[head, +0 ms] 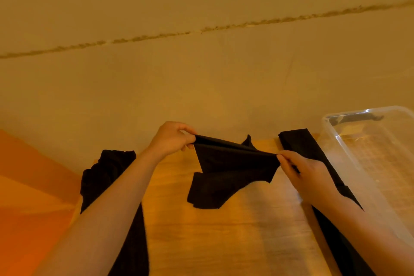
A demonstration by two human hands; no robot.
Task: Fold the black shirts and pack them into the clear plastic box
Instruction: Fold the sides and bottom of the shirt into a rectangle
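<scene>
I'm seeing a dim picture washed in warm amber. A pale sheen lies across the middle of the worktop (224, 231), and bright glints sit on the rim of the clear plastic box (367, 111) at its right edge. The black shirt (224, 170) reads as a flat dark shape with barely a fold visible. Everything looks soft, and the crack on the wall (201, 30) bows with the wide lens.

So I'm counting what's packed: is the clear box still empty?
Empty as far as shown: through the clear plastic box only wood grain appears, no black cloth. Its right part is out of frame.
</scene>
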